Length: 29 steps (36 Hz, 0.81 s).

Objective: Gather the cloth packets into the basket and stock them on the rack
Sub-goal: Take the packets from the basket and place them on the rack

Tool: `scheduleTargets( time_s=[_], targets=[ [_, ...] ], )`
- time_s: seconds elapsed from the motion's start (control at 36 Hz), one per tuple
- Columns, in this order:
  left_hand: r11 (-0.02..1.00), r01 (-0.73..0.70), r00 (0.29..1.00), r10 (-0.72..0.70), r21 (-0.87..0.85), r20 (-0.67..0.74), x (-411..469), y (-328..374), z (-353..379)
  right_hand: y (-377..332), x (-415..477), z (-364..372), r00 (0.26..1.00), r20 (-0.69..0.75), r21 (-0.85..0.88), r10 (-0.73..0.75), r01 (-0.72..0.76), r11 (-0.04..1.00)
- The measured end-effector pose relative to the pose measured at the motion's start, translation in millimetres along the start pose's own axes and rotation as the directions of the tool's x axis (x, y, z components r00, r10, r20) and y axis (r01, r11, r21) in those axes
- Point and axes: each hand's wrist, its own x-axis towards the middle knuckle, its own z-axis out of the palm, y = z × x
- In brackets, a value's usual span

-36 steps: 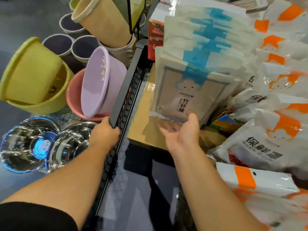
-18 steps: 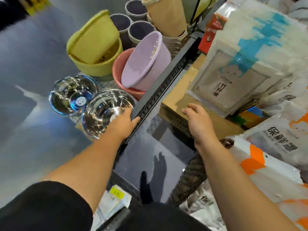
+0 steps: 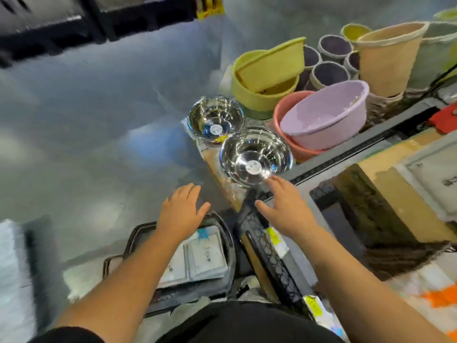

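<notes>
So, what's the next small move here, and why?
Probably lower the left hand into the basket and grip a cloth packet: that hand hovers open above it, the right hand is open and empty too, and packets lie in the basket.

L hand (image 3: 181, 214), R hand (image 3: 286, 209) — fingers spread

Part of basket (image 3: 230, 248) behind left hand (image 3: 181, 214), print on packets (image 3: 207, 256) unreadable
</notes>
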Motion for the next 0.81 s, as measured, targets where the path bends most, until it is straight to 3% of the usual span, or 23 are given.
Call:
scheduleTargets(
  time_s=[0.14,0.39,0.58,0.81],
  targets=[
    [0.989,0.140,0.989,-0.138,0.050,-0.048,-52.8,-89.8,3.5,-54.5,12.3,44.8,0.993,0.073,-0.029,-0.088,0.090,0.996],
    [0.965,0.260,0.965,-0.258,0.048,-0.035,-125.8,-203.8,35.0,-113.8,28.7,157.7,0.932,0.261,-0.331,-0.250,0.330,0.884],
    [0.962,0.274,0.961,-0.275,0.009,0.031,-141.3,-252.6,101.1,-93.3,42.6,258.6,0.884,0.444,-0.424,-0.146,0.351,0.835],
    [0.963,0.268,0.951,-0.265,0.004,0.161,-116.3,-279.8,227.3,-24.3,71.6,368.5,0.842,0.539,-0.477,-0.010,0.314,0.821]
  ],
)
